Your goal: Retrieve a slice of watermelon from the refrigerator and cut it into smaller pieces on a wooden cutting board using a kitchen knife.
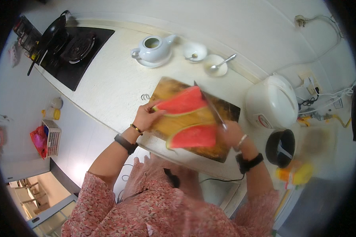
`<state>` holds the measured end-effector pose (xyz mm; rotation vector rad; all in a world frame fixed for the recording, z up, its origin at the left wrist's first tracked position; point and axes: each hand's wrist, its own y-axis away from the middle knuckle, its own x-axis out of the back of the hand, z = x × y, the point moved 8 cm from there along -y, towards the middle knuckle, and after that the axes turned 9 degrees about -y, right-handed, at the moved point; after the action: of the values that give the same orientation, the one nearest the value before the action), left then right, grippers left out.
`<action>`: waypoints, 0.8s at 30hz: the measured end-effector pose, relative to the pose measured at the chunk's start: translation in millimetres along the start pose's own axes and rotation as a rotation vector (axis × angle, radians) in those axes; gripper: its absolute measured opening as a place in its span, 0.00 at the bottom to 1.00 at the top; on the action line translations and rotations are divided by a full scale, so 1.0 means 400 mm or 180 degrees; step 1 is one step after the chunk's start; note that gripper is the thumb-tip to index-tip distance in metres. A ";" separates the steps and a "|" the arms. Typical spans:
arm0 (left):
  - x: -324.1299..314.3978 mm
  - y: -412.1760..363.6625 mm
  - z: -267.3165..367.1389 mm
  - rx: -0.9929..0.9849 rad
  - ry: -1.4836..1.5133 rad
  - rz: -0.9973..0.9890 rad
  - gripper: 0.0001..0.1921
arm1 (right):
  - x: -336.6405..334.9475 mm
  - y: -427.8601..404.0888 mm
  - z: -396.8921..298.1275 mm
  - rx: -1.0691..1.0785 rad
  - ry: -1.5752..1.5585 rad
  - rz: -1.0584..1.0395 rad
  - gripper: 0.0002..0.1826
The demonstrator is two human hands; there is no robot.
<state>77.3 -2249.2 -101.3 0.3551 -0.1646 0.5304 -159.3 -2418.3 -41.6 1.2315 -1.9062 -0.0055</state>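
My left hand (pixel 150 116) holds the left end of a wedge of watermelon (pixel 181 102), its thumb and fingers on the green rind. In my right hand (pixel 230 134) is a kitchen knife (pixel 212 107), blurred, its blade pointing away from me along the right end of that wedge. Whether the edge touches the flesh I cannot tell. A second watermelon wedge (pixel 194 137) lies nearer me, just left of my right hand. Both pieces are over a worn wooden cutting board (pixel 163 89) set at an angle on the pale countertop (pixel 112 74).
Behind the board stand a white teapot (pixel 149 51), a small bowl (pixel 195 52) and a dish with a spoon (pixel 216 66). To the right are a white rice cooker (pixel 271 102) and a dark pot (pixel 280 148). A hob (pixel 77 50) with a wok (pixel 52 34) is at left.
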 end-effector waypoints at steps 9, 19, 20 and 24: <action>0.045 0.121 -0.048 -0.0244 0.0891 0.0759 0.42 | 0.019 -0.082 0.001 0.0222 0.0470 0.0374 0.15; -0.347 0.311 0.011 0.0938 0.0339 -0.1253 0.56 | -0.051 0.086 0.097 -0.0501 -0.0345 0.0153 0.15; -0.364 0.289 0.038 0.0686 0.0470 -0.1223 0.58 | -0.076 0.103 0.085 -0.0762 -0.0841 0.0019 0.14; -0.423 0.275 0.007 0.0287 -0.0402 -0.0869 0.65 | -0.191 0.158 0.155 -0.0419 -0.1176 0.0609 0.12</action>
<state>-124.1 -2240.3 -108.4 0.4913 -0.2110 0.2459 -234.6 -2353.8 -104.1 1.0058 -2.2963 -0.2699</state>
